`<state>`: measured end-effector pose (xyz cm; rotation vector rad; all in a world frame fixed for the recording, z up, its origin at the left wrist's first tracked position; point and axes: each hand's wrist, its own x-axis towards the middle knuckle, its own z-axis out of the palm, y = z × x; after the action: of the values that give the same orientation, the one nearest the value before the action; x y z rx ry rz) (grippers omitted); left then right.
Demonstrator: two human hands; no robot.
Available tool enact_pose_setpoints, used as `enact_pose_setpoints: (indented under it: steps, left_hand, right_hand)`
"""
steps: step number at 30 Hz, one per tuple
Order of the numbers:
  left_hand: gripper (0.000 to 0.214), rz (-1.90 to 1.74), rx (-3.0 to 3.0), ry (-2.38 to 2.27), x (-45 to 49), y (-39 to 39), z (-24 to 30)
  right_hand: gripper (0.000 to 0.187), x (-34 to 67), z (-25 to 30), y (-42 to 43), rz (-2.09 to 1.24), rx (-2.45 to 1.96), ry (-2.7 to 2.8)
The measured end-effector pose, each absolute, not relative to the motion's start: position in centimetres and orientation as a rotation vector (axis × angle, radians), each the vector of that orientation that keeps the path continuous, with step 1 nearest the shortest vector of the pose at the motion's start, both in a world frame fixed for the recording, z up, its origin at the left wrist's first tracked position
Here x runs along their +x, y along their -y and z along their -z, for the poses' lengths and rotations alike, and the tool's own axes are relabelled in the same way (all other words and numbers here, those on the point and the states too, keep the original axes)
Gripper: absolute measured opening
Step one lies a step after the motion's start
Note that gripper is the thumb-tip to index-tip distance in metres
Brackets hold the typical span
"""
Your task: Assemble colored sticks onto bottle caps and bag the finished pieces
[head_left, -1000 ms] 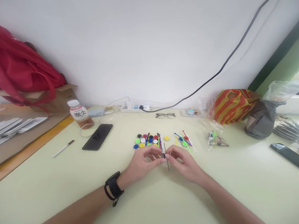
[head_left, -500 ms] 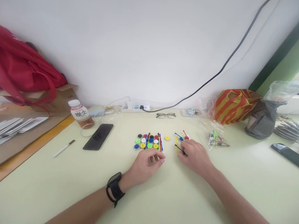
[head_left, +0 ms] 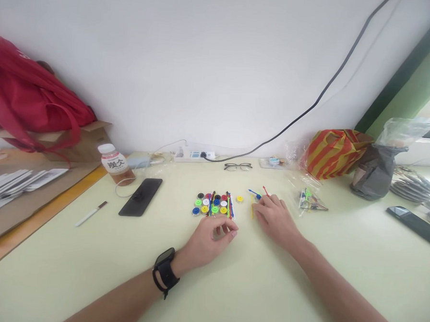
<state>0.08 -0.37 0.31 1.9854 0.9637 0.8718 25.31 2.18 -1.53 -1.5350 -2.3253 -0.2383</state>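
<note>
Just below the block of coloured discs (head_left: 215, 209), my left hand (head_left: 211, 238) rests on the table, its fingers curled and thumb near the index fingertip. Nothing shows between them. Long thin arrow pieces (head_left: 229, 205) lie across the discs, which are black, red, white, green, blue and yellow. A lone yellow disc (head_left: 239, 199) sits to their right. My right hand (head_left: 275, 218) reaches down over a small group of arrows, fingers bent together. A blue arrow (head_left: 254, 194), a red arrow (head_left: 266, 190) and a yellow arrow (head_left: 252, 206) stick out around it. What its fingertips hold is hidden.
A clear bag of small parts (head_left: 311, 202) lies to the right. Glasses (head_left: 238, 166) and a power strip (head_left: 191, 155) lie by the wall. On the left are a phone (head_left: 141, 197), a white pen (head_left: 90, 214) and a drink bottle (head_left: 115, 165).
My right hand has shifted slightly left and up over the arrows. The black arrow that stuck out beneath it is out of sight now. My left hand stays in place.
</note>
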Motion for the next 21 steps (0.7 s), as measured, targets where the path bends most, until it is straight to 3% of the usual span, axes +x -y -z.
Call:
enact_pose_setpoints:
  steps: [7,21]
  left_hand:
    - [0.011,-0.866,2.010,-0.951,0.0,0.5,-0.2]
    - [0.014,-1.123,2.012,-1.091,-0.1,0.1,-0.3]
  right_hand:
    - [0.014,24.8,1.1,-1.3,-0.131,-1.313,2.353]
    - [0.019,24.1,-0.2,-0.6,-0.515,-1.148,2.077]
